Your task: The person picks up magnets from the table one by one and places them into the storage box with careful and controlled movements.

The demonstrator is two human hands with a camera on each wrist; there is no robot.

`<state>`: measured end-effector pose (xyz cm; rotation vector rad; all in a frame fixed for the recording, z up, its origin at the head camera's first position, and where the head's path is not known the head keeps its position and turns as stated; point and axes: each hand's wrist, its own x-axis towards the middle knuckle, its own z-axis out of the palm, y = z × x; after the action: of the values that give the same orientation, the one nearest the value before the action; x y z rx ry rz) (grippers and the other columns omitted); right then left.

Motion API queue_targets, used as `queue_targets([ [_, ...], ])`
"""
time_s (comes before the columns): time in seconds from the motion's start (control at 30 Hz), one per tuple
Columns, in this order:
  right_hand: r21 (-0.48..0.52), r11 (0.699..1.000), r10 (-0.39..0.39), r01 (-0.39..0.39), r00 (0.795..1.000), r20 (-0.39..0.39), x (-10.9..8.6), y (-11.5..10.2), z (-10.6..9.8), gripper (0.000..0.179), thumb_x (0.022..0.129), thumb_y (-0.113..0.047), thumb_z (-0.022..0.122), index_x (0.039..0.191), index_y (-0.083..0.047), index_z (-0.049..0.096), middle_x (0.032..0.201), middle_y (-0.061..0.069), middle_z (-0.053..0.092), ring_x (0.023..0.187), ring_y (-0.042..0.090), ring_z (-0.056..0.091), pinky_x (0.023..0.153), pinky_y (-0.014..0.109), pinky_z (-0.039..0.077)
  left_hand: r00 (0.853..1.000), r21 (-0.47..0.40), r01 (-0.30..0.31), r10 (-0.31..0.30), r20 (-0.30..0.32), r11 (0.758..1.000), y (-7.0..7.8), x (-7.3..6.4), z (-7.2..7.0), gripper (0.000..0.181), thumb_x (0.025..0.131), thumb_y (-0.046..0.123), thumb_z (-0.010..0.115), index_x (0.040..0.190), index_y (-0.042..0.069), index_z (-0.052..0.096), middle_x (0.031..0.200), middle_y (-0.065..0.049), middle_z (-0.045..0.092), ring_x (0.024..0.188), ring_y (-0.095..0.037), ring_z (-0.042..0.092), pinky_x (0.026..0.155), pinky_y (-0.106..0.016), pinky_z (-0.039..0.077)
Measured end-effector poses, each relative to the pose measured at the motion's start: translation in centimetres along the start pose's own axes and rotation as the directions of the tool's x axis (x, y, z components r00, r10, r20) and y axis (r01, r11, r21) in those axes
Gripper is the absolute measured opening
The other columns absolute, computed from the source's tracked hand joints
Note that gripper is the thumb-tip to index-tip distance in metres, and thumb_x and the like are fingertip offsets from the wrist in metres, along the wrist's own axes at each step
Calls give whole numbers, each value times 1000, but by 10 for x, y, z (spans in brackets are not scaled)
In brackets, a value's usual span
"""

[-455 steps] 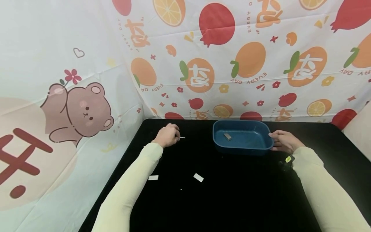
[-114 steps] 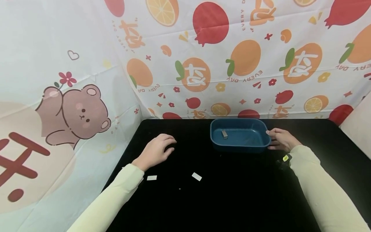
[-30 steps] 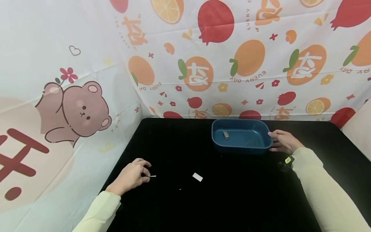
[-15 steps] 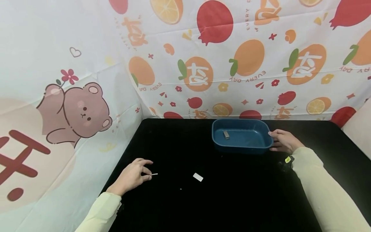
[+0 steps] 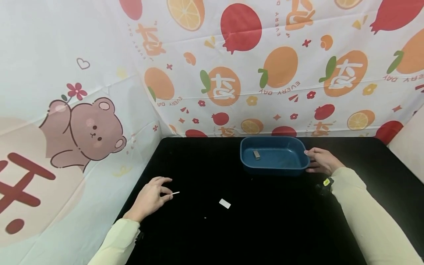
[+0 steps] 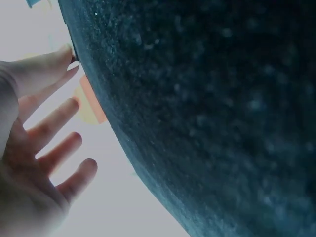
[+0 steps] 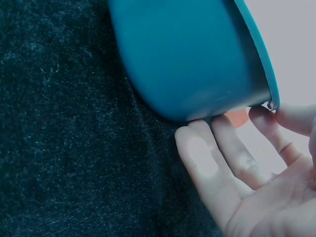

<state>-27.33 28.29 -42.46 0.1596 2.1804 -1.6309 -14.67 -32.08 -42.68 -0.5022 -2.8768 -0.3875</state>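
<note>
In the head view my left hand (image 5: 149, 197) is at the left of the black table, pinching a thin white rectangular piece (image 5: 176, 193) between thumb and index finger. The left wrist view shows the other fingers spread, the piece mostly hidden. At the right, my right hand (image 5: 324, 161) grips the right end of a blue rectangular basin (image 5: 275, 170). The right wrist view has the thumb at the basin's rim (image 7: 264, 59) and several fingers against the outer wall. Inside the basin, towards its left, lies a small greyish block (image 5: 256, 155).
Another white rectangular piece (image 5: 225, 203) lies flat on the black cloth-like tabletop (image 5: 265, 228). A tiny white speck (image 5: 205, 218) is in front of it. A fruit-print curtain (image 5: 251, 81) hangs behind the table, and a bear-print one (image 5: 96, 125) at the left.
The left white piece lay on the table 3.8 seconds ago; my left hand has since picked it up and lifted it slightly. My right hand stays on the basin.
</note>
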Motion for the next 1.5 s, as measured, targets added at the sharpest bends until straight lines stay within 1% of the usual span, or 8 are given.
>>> queue_targets([
  [0.17,3,1000,-1,1,1000,-8,1,3,2,29,102,-42,50,102,-14,58,107,3,57,88,14,69,87,42,60,998,9,6,-5,-57,1000,-2,5,4,7,80,17,81,82,11,80,132,-15,64,132,-41,49,103,-60,44],
  [0.27,5,1000,0,0,1000,-16,1,4,1,28,103,-41,49,101,-15,58,106,3,56,88,14,69,87,42,60,998,-2,6,-6,-69,1000,-1,12,5,6,81,16,80,82,10,80,131,-16,63,134,-43,47,107,-58,42],
  [0.43,-3,1000,-3,2,1000,-22,1,3,-1,30,103,-41,48,104,-13,57,106,4,57,88,15,68,87,42,60,997,-6,22,-22,-72,1000,1,30,6,8,83,15,79,86,8,80,133,-17,62,134,-41,46,110,-56,40],
  [0.6,5,1000,2,-1,1000,-17,3,2,0,30,103,-40,50,105,-11,57,104,4,59,87,15,69,86,41,60,996,8,3,-2,-93,1000,4,52,6,11,84,17,78,88,7,80,132,-17,62,132,-39,49,109,-54,42],
  [0.73,5,1000,3,-3,1000,-14,2,3,-2,31,102,-41,50,105,-11,58,103,3,59,86,14,68,85,40,61,994,1,-15,15,-110,1000,10,69,6,11,84,18,77,88,7,80,131,-16,63,132,-39,50,109,-54,42],
  [0.9,-8,1000,-7,7,1000,-6,0,1,-3,31,103,-41,50,107,-11,57,99,2,60,86,14,68,85,40,61,994,-17,13,-15,-104,1000,19,86,8,12,85,19,77,89,8,80,132,-16,64,132,-37,51,109,-54,42],
  [1.03,8,1000,-2,2,1000,3,-2,0,-1,28,103,-39,50,104,-13,58,98,1,61,85,13,69,85,39,61,994,-20,38,-40,-98,999,25,95,11,13,87,21,75,90,9,80,132,-14,63,132,-36,50,107,-55,44],
  [1.5,23,1000,5,-4,1000,-2,-2,2,-1,28,103,-40,49,100,-14,58,103,2,58,86,12,68,85,39,61,991,-5,35,-35,-130,999,50,123,23,11,87,22,76,91,13,81,130,-11,66,128,-32,55,107,-52,45],
])
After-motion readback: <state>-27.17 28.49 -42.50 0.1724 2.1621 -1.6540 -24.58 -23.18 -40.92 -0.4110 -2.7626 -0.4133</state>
